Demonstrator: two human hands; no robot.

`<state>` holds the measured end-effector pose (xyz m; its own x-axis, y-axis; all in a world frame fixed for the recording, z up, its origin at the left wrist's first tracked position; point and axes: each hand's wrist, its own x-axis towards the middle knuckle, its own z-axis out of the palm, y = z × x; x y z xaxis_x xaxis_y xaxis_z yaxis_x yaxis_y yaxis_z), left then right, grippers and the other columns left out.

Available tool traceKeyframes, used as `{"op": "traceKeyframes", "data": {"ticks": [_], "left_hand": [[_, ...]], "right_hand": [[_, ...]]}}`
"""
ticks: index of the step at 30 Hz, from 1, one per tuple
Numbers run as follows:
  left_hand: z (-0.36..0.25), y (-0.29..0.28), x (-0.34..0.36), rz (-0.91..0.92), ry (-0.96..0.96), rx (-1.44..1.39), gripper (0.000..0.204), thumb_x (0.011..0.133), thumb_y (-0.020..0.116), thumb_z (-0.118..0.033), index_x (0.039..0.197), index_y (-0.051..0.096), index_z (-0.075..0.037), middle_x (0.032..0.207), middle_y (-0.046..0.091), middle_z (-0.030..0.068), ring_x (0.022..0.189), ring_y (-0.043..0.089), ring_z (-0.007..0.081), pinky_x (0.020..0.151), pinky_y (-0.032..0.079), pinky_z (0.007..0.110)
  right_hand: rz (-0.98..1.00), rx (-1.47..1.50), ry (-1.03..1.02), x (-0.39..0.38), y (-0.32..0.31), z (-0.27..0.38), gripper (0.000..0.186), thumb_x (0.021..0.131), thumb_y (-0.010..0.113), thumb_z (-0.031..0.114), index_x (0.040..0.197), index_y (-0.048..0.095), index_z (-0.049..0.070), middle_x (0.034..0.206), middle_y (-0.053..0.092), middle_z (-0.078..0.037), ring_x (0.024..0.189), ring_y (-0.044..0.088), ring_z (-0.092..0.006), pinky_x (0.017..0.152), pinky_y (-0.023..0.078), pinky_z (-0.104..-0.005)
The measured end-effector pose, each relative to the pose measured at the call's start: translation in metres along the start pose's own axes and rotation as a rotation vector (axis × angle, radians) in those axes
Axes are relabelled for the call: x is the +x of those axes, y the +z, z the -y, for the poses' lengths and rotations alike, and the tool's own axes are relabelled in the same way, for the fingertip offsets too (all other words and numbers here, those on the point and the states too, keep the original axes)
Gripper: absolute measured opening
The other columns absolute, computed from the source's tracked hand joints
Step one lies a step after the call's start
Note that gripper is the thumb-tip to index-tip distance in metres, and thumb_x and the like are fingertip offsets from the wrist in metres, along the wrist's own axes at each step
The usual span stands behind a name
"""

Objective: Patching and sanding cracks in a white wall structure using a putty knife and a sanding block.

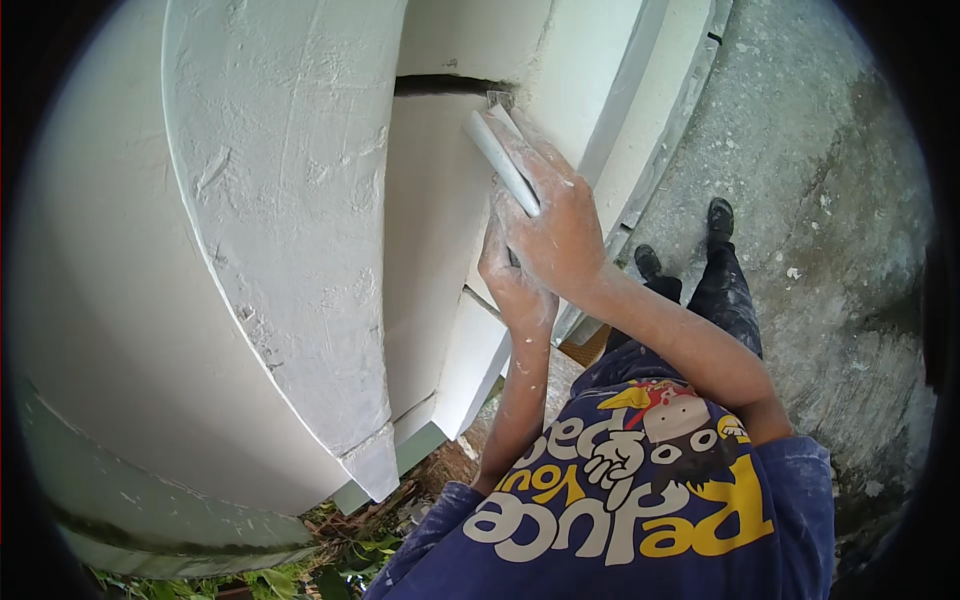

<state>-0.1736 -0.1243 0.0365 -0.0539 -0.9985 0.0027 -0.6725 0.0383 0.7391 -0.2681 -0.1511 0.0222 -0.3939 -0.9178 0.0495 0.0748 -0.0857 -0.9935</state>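
Observation:
My right hand is closed around a pale grey-white, thin-edged flat piece, held against the white wall panel. Whether the piece is a scraper or a folded sheet I cannot tell. Just past my right fingertips, a small see-through bit sits by the right end of a dark slot in the panel. Directly below the right hand, my left hand is closed and touches it, with its fingertips partly hidden. White dust coats both hands.
A rough white plastered band curves along the left of the panel. To the right run white ledges, then a stained concrete floor where my dark shoes stand. Green plants grow at the lower left.

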Motion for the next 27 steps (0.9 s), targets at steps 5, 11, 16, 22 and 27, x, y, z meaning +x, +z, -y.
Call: {"op": "traceKeyframes", "data": {"ticks": [5, 11, 16, 22, 27], "left_hand": [[-0.003, 0.010, -0.013, -0.094, 0.051, -0.019, 0.036, 0.090, 0.069, -0.003, 0.124, 0.062, 0.007, 0.111, 0.069, 0.0120, 0.105, 0.064, 0.0189, 0.092, 0.050, 0.033], [-0.003, 0.007, -0.022, -0.049, -0.001, 0.023, 0.037, 0.092, 0.066, -0.003, 0.127, 0.060, 0.007, 0.116, 0.067, 0.0135, 0.109, 0.062, 0.0182, 0.095, 0.049, 0.033], [0.002, 0.008, -0.036, -0.147, 0.015, -0.014, 0.034, 0.093, 0.065, -0.003, 0.125, 0.060, 0.006, 0.114, 0.065, 0.0104, 0.105, 0.061, 0.0182, 0.092, 0.049, 0.033], [0.001, -0.011, -0.051, -0.366, -0.008, -0.222, 0.026, 0.094, 0.067, -0.007, 0.117, 0.064, 0.004, 0.110, 0.065, 0.0074, 0.102, 0.061, 0.0155, 0.086, 0.051, 0.032], [0.022, -0.031, -0.051, -0.366, 0.036, -0.074, 0.024, 0.094, 0.066, -0.007, 0.116, 0.064, 0.003, 0.108, 0.066, 0.0065, 0.100, 0.062, 0.0153, 0.085, 0.051, 0.031]], "right_hand": [[0.031, 0.027, 0.016, -0.010, -0.005, -0.003, 0.070, 0.085, 0.063, 0.004, 0.153, 0.047, 0.013, 0.153, 0.045, -0.022, 0.131, 0.054, -0.0415, 0.108, 0.047, -0.0469], [0.050, 0.065, 0.057, -0.012, -0.007, 0.001, 0.070, 0.084, 0.063, 0.001, 0.151, 0.048, 0.011, 0.152, 0.048, -0.021, 0.130, 0.055, -0.0417, 0.109, 0.047, -0.0468], [0.082, 0.113, 0.053, -0.020, -0.006, 0.007, 0.069, 0.083, 0.065, 0.001, 0.149, 0.050, 0.010, 0.150, 0.049, -0.021, 0.127, 0.057, -0.0413, 0.106, 0.050, -0.0457], [0.079, 0.148, -0.152, -0.034, 0.008, 0.034, 0.074, 0.082, 0.068, 0.001, 0.151, 0.048, 0.016, 0.153, 0.046, -0.015, 0.126, 0.058, -0.0381, 0.103, 0.053, -0.0446], [0.168, 0.162, -0.153, -0.062, 0.028, 0.029, 0.071, 0.080, 0.067, 0.000, 0.148, 0.052, 0.016, 0.154, 0.042, -0.015, 0.127, 0.056, -0.0389, 0.102, 0.053, -0.0446]]}}
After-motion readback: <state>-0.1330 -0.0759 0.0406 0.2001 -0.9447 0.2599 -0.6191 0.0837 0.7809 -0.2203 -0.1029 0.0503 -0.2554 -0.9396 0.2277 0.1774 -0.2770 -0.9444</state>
